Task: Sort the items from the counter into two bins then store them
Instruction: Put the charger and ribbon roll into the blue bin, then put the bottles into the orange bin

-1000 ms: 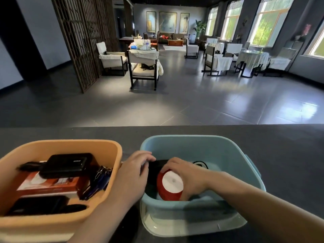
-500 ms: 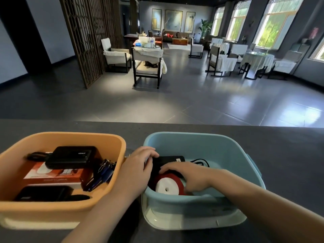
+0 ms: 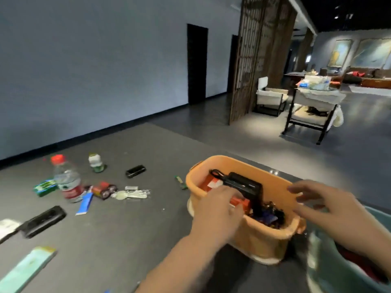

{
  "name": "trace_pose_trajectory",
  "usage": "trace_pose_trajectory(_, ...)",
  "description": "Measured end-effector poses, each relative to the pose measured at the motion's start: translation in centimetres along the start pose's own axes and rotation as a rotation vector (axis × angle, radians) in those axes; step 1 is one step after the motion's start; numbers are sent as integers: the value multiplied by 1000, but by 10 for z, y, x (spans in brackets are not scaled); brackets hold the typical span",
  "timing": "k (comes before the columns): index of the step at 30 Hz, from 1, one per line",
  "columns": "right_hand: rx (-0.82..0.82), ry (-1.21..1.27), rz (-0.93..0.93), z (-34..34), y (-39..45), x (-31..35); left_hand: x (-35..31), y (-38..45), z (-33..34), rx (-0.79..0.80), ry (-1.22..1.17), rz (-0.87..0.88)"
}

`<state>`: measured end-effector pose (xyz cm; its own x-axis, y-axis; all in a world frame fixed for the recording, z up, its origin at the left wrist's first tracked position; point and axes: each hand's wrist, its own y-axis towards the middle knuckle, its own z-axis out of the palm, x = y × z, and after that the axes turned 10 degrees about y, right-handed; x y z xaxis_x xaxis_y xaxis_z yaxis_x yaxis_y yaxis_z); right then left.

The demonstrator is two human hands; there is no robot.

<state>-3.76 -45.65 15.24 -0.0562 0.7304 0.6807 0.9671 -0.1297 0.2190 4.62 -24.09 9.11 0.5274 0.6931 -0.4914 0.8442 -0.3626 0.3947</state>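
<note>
The left hand [image 3: 218,212] is seen over the near rim of the orange bin [image 3: 262,240], its fingers loosely bent and reaching down among the contents beside a red box [image 3: 239,203]. Because of motion blur, it cannot be told whether anything is actually gripped or merely touched. The right hand [image 3: 330,210] is held above the far right corner of the same bin with the fingers spread and relaxed, and nothing is held in it.

Inside the orange bin a black power bank [image 3: 245,186] is propped at a tilt on the red box, with a dark tangle of small items [image 3: 268,216] lying at the right end. A corner of the blue bin [image 3: 342,269] is visible just beside the orange one at the lower right.

Unsorted items are scattered across the grey counter [image 3: 131,229] to the left, well apart from the bins: a water bottle [image 3: 67,182] with a red cap, a small white-capped bottle [image 3: 96,162], a green packet [image 3: 45,188], a blue sachet [image 3: 84,204], batteries [image 3: 104,190], a clear-wrapped spoon [image 3: 131,194], two black devices [image 3: 135,171] [image 3: 42,220] and a pale green packet [image 3: 27,267].
</note>
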Motion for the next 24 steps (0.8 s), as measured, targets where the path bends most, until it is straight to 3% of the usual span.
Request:
trace_pose_trajectory(6,168,69,-91,100,32,74,111,-61,-82,-144,141,-263)
trace_pose_trajectory(14,386,187,-171,248,52,160,228,-149,-160,-154,210,-616)
trace_pose_trajectory(20,500,217,-186,342,62,215,297,-189,-211,-179,227,-764)
trace_pose_trajectory(24,478,240,-173,392,88,255,340,-201,-238,-192,228,-793)
